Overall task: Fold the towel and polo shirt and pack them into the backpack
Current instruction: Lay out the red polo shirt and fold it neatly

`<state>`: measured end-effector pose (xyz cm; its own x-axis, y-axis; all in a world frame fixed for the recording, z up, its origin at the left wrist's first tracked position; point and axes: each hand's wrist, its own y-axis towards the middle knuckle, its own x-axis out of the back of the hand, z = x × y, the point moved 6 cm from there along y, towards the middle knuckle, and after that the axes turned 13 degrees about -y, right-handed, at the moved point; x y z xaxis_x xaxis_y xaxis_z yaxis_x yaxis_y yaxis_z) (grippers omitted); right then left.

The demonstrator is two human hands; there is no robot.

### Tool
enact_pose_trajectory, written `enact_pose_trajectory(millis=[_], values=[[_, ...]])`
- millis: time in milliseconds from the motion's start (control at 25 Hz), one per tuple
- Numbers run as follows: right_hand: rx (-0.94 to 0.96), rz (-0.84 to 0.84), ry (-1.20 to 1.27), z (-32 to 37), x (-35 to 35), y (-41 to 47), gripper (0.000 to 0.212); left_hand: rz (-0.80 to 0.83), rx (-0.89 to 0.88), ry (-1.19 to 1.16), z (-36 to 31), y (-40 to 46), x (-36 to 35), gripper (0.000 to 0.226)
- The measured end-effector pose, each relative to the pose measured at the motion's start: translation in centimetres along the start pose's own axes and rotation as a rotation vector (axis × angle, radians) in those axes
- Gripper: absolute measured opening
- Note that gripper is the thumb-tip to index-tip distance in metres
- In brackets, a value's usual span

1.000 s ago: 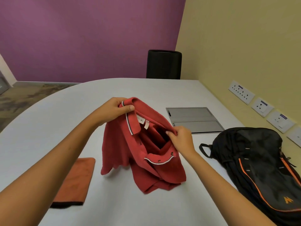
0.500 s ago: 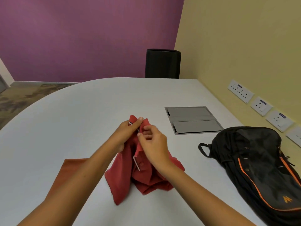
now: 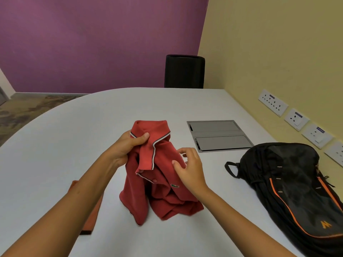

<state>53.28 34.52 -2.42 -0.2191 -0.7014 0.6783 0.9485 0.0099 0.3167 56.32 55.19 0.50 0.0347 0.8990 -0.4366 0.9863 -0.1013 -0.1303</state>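
Your left hand (image 3: 128, 147) grips the red polo shirt (image 3: 159, 175) at its collar, lifting it off the white table (image 3: 92, 127); your right hand (image 3: 189, 169) touches its chest, fingers loose. Orange towel (image 3: 92, 214) lies left, black backpack (image 3: 289, 182) right

A single wide-angle view looks from the person's head, forward and down over the pale grey rounded tabletop (image 3: 55, 145). Both forearms reach in from the bottom edge, close to the lens. It faces the purple wall (image 3: 92, 43) opposite; the yellow wall (image 3: 269, 43) runs along the right.
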Motion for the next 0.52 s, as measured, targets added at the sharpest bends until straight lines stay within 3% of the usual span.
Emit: enact_pose_trajectory(millis=[120, 280, 400, 520], values=[[0.091, 0.129, -0.069, 0.9, -0.1, 1.0, 0.052, 0.093, -0.021, 0.019, -0.8, 0.1, 0.2, 0.077], [0.169, 0.331, -0.131, 2.6, 0.3, 2.6, 0.018, 0.114, -0.038, 0.063, -2.1, 0.0, 0.9, 0.085], [0.281, 0.382, -0.188, 2.8, 1.1, 2.9, 0.032, 0.07, -0.083, 0.069, -3.2, -0.1, 2.4, 0.089], [0.283, 0.475, -0.054, 3.0, 0.8, 2.7, 0.018, 0.08, -0.084, 0.069, -3.6, -0.4, 3.3, 0.09]])
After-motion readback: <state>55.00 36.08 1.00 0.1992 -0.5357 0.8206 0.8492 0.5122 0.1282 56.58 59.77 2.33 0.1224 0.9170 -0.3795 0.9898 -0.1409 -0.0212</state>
